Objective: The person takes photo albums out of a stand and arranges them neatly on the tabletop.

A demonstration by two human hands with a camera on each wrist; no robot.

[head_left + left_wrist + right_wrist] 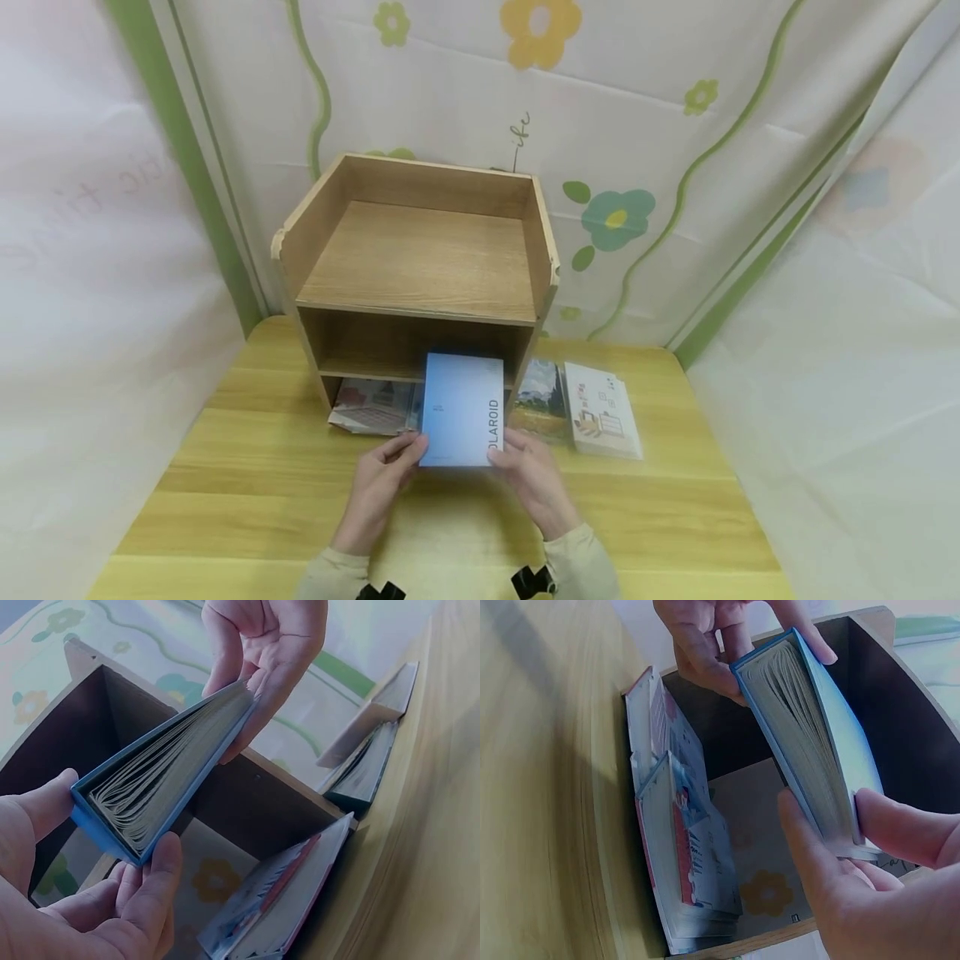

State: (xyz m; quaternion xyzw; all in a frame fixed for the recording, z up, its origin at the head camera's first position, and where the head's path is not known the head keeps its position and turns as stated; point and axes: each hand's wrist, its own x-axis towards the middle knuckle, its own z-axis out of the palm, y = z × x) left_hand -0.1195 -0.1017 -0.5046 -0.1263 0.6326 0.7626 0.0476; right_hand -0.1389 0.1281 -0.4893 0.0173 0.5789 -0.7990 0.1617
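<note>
Both hands hold a blue photo album (462, 408) with "POLAROID" printed along its cover, raised in front of the wooden shelf (420, 258). The left hand (382, 479) grips its lower left corner, thumb on the front cover and fingers behind. At the lower right corner the right hand (534, 479) pinches it the same way. In the left wrist view the album's page edges (176, 765) show fanned between its covers. Below it, in the shelf's bottom compartment, lie albums with printed covers (697, 847), partly hidden by the blue one in the head view.
Right of the shelf, a landscape-painting album (542, 400) and a white album with drawings (602, 410) lie on the wooden table (247, 492). A flowered curtain (450, 83) hangs close behind the shelf. White cloth sides (847, 333) border the table.
</note>
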